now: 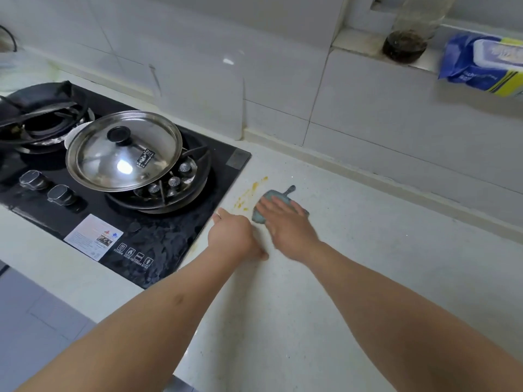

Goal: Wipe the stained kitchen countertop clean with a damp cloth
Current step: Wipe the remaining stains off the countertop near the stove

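The right hand (pixel 285 222) presses flat on a bunched blue-green cloth (pixel 268 203) beside yellow stains (pixel 249 193) on the table (pixel 368 250). The left hand (pixel 233 236) rests curled, holding nothing.

The kitchen is bright, with soft, even light and no dark shadows. A white spot of glare shines on the metal lid (pixel 124 149), and a smaller one glints on the wall tile (pixel 228 61). My right hand (pixel 285 222) looks smeared and blurry. My left hand (pixel 233 236) is a bit sharper. The picture bends at the edges, so the wall lines curve. The blue wipes pack (pixel 481 66) and the bottle (pixel 410 29) in the far corner look soft and fuzzy. The black stove (pixel 158 239) shows pale reflections.
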The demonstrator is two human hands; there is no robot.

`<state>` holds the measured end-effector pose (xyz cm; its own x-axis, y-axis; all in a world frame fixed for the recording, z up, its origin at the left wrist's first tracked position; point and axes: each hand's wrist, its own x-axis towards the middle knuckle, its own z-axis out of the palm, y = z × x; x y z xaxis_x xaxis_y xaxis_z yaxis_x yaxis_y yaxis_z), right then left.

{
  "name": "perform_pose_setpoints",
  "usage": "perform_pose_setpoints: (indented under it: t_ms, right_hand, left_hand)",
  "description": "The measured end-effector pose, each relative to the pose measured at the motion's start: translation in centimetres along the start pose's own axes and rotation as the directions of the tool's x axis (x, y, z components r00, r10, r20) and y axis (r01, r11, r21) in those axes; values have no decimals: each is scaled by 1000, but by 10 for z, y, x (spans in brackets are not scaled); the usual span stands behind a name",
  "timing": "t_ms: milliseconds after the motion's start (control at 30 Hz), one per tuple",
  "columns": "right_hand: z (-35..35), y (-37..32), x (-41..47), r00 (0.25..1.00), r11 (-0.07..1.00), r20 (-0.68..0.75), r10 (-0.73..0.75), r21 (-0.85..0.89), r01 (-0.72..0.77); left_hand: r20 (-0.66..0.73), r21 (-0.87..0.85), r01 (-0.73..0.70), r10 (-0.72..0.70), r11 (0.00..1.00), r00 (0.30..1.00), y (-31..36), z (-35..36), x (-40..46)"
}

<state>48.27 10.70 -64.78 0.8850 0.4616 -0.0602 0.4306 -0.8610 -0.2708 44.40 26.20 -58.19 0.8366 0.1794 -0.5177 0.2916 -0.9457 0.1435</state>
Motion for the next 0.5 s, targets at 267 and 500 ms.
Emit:
perform_pose_setpoints:
  t_ms: [267,500]
  right_hand:
    - [-27,62,16,928,928,-36,370,-36,-371]
    - [-20,23,80,907,909,-58,416,5,-417]
  left_hand:
    - [-38,75,-162,165,984,985,-41,-10,-13]
    - [-46,142,-220,228,965,973,-45,1,-12]
